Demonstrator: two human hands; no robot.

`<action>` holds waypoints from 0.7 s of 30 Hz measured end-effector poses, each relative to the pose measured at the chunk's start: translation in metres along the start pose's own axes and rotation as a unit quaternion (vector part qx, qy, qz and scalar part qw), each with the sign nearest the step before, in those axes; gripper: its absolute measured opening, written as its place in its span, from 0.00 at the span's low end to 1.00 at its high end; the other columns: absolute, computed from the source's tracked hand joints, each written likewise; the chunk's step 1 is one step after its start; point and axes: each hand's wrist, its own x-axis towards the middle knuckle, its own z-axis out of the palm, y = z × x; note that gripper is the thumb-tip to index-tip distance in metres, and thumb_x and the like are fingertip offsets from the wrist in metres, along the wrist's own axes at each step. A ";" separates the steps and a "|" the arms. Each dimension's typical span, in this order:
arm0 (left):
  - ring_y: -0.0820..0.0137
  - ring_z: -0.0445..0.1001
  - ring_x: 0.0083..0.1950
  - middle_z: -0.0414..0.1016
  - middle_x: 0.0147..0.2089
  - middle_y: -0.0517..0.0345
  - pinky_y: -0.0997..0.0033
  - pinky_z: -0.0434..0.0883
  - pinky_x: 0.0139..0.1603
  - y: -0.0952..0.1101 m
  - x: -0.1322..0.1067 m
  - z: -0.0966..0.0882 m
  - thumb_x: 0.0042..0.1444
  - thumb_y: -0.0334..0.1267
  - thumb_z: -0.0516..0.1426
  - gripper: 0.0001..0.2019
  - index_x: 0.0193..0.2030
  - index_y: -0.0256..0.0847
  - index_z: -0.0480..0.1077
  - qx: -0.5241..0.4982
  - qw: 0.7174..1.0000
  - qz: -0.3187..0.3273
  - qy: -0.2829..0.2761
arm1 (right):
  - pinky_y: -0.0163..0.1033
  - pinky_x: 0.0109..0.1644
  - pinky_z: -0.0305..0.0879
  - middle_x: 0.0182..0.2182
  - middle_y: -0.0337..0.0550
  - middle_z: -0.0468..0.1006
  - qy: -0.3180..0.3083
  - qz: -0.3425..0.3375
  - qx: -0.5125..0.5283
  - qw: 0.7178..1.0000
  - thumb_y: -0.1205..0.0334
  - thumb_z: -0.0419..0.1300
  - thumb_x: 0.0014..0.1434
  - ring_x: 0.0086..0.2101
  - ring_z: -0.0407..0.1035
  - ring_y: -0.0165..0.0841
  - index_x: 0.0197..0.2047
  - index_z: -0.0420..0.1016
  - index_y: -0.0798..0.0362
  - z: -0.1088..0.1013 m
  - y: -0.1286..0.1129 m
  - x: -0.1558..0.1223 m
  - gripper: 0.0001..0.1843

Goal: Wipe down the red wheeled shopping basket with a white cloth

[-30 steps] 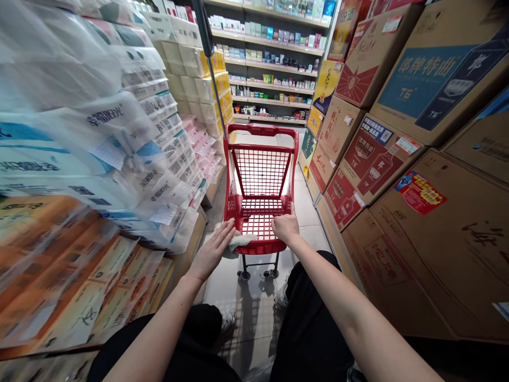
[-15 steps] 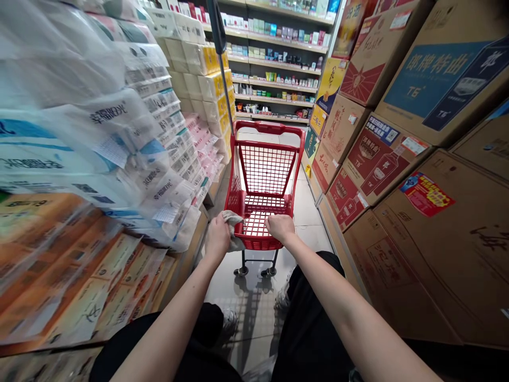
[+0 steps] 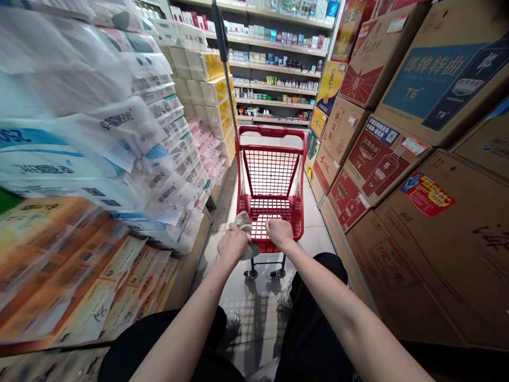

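Observation:
A small red shopping cart [image 3: 272,199] with a grid basket stands in front of me on the tiled floor. A crumpled light-grey cloth [image 3: 252,249] is bunched in my left hand [image 3: 233,244], which is closed around it at the basket's near left corner. My right hand [image 3: 279,232] is a fist over the near edge of the basket, toward its right side. Its fingertips are turned away, so whether it grips the rim or something small is hidden. A dark pole [image 3: 226,63] rises from the cart's back left corner.
Plastic-wrapped paper packs [image 3: 159,175] are stacked along the left, above orange and cream packets [image 3: 91,286]. Cardboard cartons [image 3: 413,249] wall the right side. Shelves of small boxes and bottles [image 3: 278,69] close the far end. My legs straddle the narrow aisle.
My left hand has moved right with the cloth, closer to my right hand. In view, the cart's near end has shifted right and slightly down. My right fist stays almost in place.

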 end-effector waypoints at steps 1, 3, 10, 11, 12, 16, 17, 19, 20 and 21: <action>0.55 0.79 0.47 0.76 0.45 0.32 0.63 0.71 0.43 0.003 -0.003 -0.002 0.66 0.37 0.42 0.18 0.55 0.23 0.59 -0.004 1.000 0.002 -0.015 | 0.37 0.36 0.64 0.34 0.48 0.83 -0.002 0.001 0.007 1.000 0.55 0.44 0.71 0.35 0.77 0.37 0.36 0.82 0.54 0.003 -0.006 -0.004 0.26; 0.55 0.80 0.46 0.78 0.43 0.34 0.63 0.71 0.42 0.005 -0.005 -0.004 0.67 0.38 0.41 0.18 0.55 0.25 0.58 -0.023 0.999 0.000 -0.036 | 0.36 0.36 0.63 0.32 0.47 0.83 -0.001 -0.027 0.011 1.000 0.53 0.43 0.71 0.33 0.77 0.36 0.35 0.82 0.53 0.007 -0.014 -0.013 0.28; 0.50 0.79 0.50 0.79 0.45 0.35 0.54 0.71 0.45 0.000 0.015 -0.008 0.67 0.42 0.39 0.18 0.54 0.32 0.58 -0.067 0.995 -0.014 -0.073 | 0.36 0.30 0.51 0.28 0.42 0.82 0.032 -0.213 -0.012 0.976 0.55 0.43 0.71 0.28 0.73 0.31 0.29 0.78 0.53 0.008 -0.004 -0.021 0.28; 0.50 0.78 0.51 0.79 0.45 0.35 0.54 0.71 0.46 0.000 0.020 -0.009 0.67 0.42 0.39 0.18 0.54 0.32 0.58 -0.069 0.995 -0.017 -0.075 | 0.37 0.30 0.48 0.27 0.42 0.82 0.032 -0.219 -0.013 0.975 0.55 0.43 0.71 0.27 0.73 0.30 0.28 0.77 0.54 0.008 -0.002 -0.020 0.28; 0.50 0.78 0.52 0.79 0.45 0.35 0.54 0.71 0.47 0.001 0.025 -0.011 0.67 0.42 0.40 0.18 0.54 0.33 0.58 -0.071 0.995 -0.019 -0.075 | 0.37 0.29 0.46 0.27 0.42 0.81 0.034 -0.224 -0.013 0.974 0.56 0.44 0.71 0.27 0.72 0.30 0.28 0.77 0.54 0.008 -0.001 -0.019 0.27; 0.50 0.77 0.53 0.78 0.47 0.34 0.52 0.71 0.49 0.007 0.046 -0.015 0.67 0.43 0.40 0.18 0.55 0.33 0.58 -0.072 0.995 -0.023 -0.057 | 0.38 0.29 0.41 0.26 0.41 0.81 0.045 -0.247 -0.007 0.968 0.57 0.45 0.70 0.26 0.70 0.28 0.28 0.77 0.54 0.009 0.004 -0.017 0.25; 0.49 0.77 0.52 0.77 0.48 0.34 0.52 0.71 0.49 0.009 0.051 -0.014 0.67 0.43 0.40 0.19 0.55 0.33 0.58 -0.073 0.996 -0.022 -0.049 | 0.38 0.29 0.40 0.26 0.41 0.81 0.046 -0.250 -0.007 0.967 0.57 0.45 0.70 0.25 0.69 0.28 0.28 0.77 0.55 0.008 0.006 -0.017 0.25; 0.49 0.78 0.51 0.77 0.49 0.34 0.51 0.71 0.48 0.012 0.058 -0.011 0.67 0.44 0.40 0.19 0.54 0.33 0.58 -0.073 0.997 -0.018 -0.027 | 0.38 0.29 0.40 0.25 0.42 0.80 0.046 -0.255 -0.010 0.966 0.57 0.46 0.70 0.25 0.68 0.28 0.27 0.77 0.55 0.007 0.009 -0.017 0.25; 0.49 0.78 0.51 0.76 0.50 0.34 0.52 0.72 0.47 0.014 0.061 -0.009 0.67 0.44 0.40 0.19 0.54 0.33 0.58 -0.073 0.997 -0.015 -0.014 | 0.38 0.29 0.40 0.25 0.42 0.80 0.043 -0.256 -0.010 0.966 0.57 0.46 0.70 0.25 0.68 0.28 0.27 0.77 0.55 0.006 0.010 -0.017 0.26; 0.49 0.78 0.50 0.76 0.50 0.34 0.52 0.72 0.47 0.015 0.062 -0.006 0.67 0.44 0.40 0.19 0.54 0.33 0.58 -0.071 0.997 -0.012 -0.001 | 0.38 0.29 0.40 0.25 0.42 0.80 0.040 -0.256 -0.010 0.966 0.57 0.45 0.70 0.25 0.68 0.28 0.27 0.77 0.55 0.005 0.012 -0.017 0.26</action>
